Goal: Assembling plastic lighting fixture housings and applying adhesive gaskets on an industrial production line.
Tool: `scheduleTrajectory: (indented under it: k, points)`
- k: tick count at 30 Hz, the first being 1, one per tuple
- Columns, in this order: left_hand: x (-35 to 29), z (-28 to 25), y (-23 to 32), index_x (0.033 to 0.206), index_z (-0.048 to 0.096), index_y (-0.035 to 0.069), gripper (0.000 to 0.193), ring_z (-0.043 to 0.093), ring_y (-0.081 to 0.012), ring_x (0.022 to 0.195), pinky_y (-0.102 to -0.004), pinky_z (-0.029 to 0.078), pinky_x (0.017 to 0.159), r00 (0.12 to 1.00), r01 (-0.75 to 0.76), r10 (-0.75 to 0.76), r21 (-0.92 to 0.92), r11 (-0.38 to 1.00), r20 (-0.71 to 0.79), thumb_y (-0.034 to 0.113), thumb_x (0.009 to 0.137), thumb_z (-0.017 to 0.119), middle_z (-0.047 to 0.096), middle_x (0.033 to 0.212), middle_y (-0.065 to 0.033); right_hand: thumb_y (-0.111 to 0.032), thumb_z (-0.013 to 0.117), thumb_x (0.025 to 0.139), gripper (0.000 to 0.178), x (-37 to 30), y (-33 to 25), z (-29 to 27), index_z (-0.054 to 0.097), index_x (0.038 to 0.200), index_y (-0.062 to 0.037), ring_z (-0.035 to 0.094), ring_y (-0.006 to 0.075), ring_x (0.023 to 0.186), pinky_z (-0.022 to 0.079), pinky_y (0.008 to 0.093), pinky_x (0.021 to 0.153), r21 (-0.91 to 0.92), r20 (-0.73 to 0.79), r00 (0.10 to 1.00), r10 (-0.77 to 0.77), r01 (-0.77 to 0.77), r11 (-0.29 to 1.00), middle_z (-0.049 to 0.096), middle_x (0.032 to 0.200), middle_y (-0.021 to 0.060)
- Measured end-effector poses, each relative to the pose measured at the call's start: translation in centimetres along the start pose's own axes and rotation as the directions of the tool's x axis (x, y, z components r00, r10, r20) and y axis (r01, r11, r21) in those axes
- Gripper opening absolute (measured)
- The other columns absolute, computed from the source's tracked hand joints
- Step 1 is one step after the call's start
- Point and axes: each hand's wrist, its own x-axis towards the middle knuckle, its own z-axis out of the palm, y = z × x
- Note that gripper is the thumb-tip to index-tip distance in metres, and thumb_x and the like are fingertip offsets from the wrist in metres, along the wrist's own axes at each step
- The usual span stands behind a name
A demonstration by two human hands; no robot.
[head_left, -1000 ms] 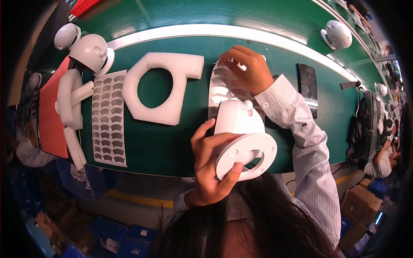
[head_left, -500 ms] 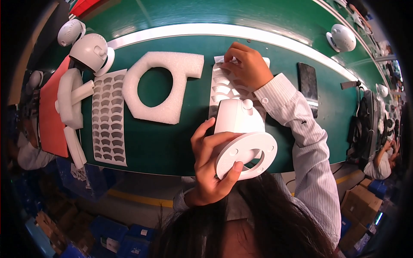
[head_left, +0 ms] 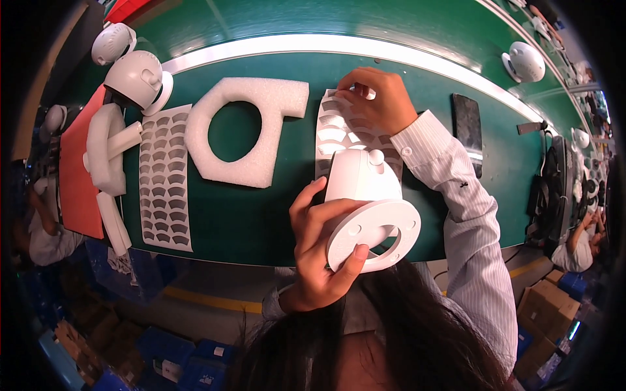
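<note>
My left hand (head_left: 319,251) grips a white security-camera housing (head_left: 364,174) by its round base (head_left: 342,251), fingers behind and thumb on the rim of the opening. The base is tilted up towards me, and a small ball-shaped knob (head_left: 376,157) sticks out of the body. Beyond it lies a sheet of grey fan-shaped stickers (head_left: 331,133). At that sheet's far edge my right hand (head_left: 381,98) is closed, thumb and forefinger pinched on it. The hand covers part of the sheet, and whether a single sticker is between the fingertips is hidden.
A white foam piece (head_left: 199,140) with a round hole lies left of centre, beside a second sticker sheet (head_left: 165,182). More white housings (head_left: 134,79) stand at the far left near a red mat (head_left: 75,169). To the right lies a dark phone (head_left: 465,127).
My right hand has shifted slightly right, and the sheet's far edge under it has moved and bent. My left hand and the housing have stayed in place.
</note>
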Motion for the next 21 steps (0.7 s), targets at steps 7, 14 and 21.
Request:
scheduleTrajectory:
  k: [7,14,21]
  points:
    - [0.3,-0.2,0.4,0.096,0.062,-0.008,0.036,0.036,-0.0357,0.121,-0.0460,0.028,0.100,0.999,0.031,-0.031,0.015,0.999,-0.007,0.022,0.078,0.056,0.054,0.109,-0.0155,-0.006,0.069,0.068,0.014,-0.8,0.2,1.2,0.061,0.079,-0.0085,0.061,0.0238,0.065,0.050,0.0318,0.057,-0.310,-0.093,0.956,-0.279,0.238,0.920,0.063,0.073,0.0087]
    - [0.7,0.0,0.8,0.096,0.064,-0.006,0.026,0.034,-0.0364,0.120,-0.0439,0.029,0.100,0.996,0.066,-0.071,-0.082,0.994,-0.058,0.012,0.078,0.060,0.056,0.111,-0.0133,-0.002,0.065,0.073,0.019,-0.7,-0.1,0.8,0.059,0.090,-0.0076,0.064,0.0252,0.073,0.052,0.0305,0.064,-0.087,0.009,0.987,-0.159,0.159,0.983,0.065,0.082,0.0084]
    - [0.7,0.2,1.1,0.097,0.064,-0.005,0.025,0.033,-0.0344,0.122,-0.0426,0.028,0.100,0.996,0.076,-0.080,-0.064,0.995,-0.051,0.011,0.079,0.059,0.055,0.113,-0.0129,-0.003,0.060,0.085,0.004,0.6,1.1,0.1,0.056,0.087,-0.0012,0.064,0.0166,0.087,0.054,0.0300,0.073,0.691,0.290,0.953,0.089,-0.273,0.669,0.063,0.101,0.0122]
